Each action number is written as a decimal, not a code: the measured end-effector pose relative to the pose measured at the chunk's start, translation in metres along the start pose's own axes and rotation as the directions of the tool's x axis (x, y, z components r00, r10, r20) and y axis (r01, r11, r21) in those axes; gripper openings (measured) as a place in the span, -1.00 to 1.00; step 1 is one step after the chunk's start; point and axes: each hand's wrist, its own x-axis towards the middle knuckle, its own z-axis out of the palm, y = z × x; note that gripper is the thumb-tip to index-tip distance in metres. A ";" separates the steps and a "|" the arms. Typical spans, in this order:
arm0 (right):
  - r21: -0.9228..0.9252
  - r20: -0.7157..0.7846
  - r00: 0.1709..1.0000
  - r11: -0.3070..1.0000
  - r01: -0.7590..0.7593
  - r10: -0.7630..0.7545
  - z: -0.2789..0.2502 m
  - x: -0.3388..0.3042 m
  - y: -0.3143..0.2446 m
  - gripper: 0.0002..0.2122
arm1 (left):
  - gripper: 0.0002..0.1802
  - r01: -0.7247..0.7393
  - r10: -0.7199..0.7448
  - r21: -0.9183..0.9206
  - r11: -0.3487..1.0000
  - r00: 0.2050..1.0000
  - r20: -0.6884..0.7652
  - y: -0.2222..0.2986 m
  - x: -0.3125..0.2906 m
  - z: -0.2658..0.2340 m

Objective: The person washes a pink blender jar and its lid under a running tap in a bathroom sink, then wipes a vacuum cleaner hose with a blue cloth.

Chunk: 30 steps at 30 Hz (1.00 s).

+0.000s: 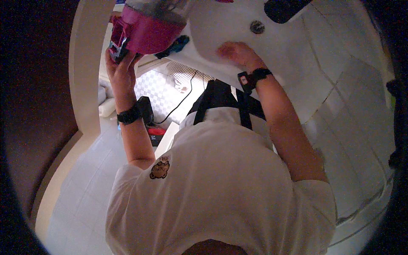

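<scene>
My left hand is raised at the upper left, its fingers closed about the lower end of a handle on a pink container. Grey, partly see-through material forms the container's other end, which runs out of view at the top. A dark and silvery patch shows by my fingertips. Over the white basin, my right hand is apart from the container; motion blurs its fingers, and I make out nothing in them.
A round drain lies in the basin, with a black tap beyond it. Dark teal cloth-like stuff sits at the basin's edge. A black cord crosses the tiled floor, and a dark door stands at left.
</scene>
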 end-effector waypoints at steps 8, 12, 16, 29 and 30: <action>-0.077 0.115 0.987 0.992 -0.102 0.110 0.037 0.018 0.013 -0.71 | -0.54 0.007 -0.007 -0.050 0.999 1.000 0.010 -0.002 -0.002 0.011; -0.647 -0.162 0.827 0.691 0.324 -0.539 0.023 0.033 0.016 -0.74 | -0.41 0.055 -0.058 0.095 0.994 0.998 0.024 -0.001 -0.001 0.017; -0.567 -0.179 0.448 0.464 0.681 -0.876 -0.036 0.021 -0.047 -0.81 | -0.37 0.069 -0.072 0.136 0.988 0.997 0.021 -0.002 0.001 0.009; -0.867 0.229 0.536 -0.421 -0.266 -0.812 0.094 0.066 0.080 -0.43 | -0.37 0.056 -0.054 0.101 0.993 0.998 -0.027 -0.001 0.008 0.005; -0.938 0.176 0.607 -0.319 -0.135 -0.775 0.081 0.059 0.084 -0.47 | -0.47 -0.009 0.009 0.029 1.000 1.000 -0.006 -0.003 0.006 0.008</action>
